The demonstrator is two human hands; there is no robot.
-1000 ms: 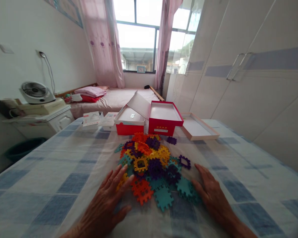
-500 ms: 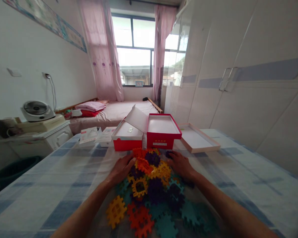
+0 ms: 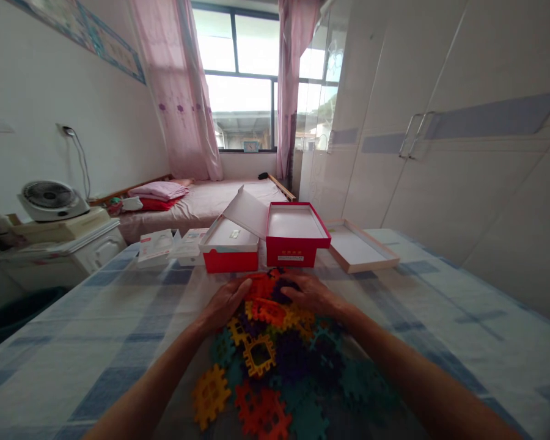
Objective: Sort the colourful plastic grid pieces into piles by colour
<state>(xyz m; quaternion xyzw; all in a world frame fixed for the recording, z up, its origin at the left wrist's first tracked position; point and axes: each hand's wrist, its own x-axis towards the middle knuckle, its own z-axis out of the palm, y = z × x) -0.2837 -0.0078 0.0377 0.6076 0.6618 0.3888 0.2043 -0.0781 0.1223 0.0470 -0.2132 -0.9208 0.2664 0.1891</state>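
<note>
A heap of toothed, interlocking plastic building pieces lies in front of me. At its far left edge, my left hand (image 3: 224, 302) has thumb and fingers closed on a red building piece (image 3: 259, 285). From the other side, my right hand (image 3: 310, 292) reaches over the top of the heap, its fingers bent around a dark purple building piece (image 3: 282, 289) that they partly hide. Nearer to me are a yellow square frame piece (image 3: 259, 355), an orange-yellow piece (image 3: 211, 397), a red-orange piece (image 3: 262, 410) and several teal pieces (image 3: 306, 410).
Behind the heap stand a red box with a white lid (image 3: 231, 261) leaning open and a crimson box (image 3: 291, 252). A shallow tray-like lid (image 3: 364, 247) lies right of them, small white boxes (image 3: 158, 247) left. A checked cloth (image 3: 132, 330) covers the table.
My right hand has moved left from the heap's right edge onto its top, near my left hand. The left hand now closes at the red piece. The view has shifted slightly.
</note>
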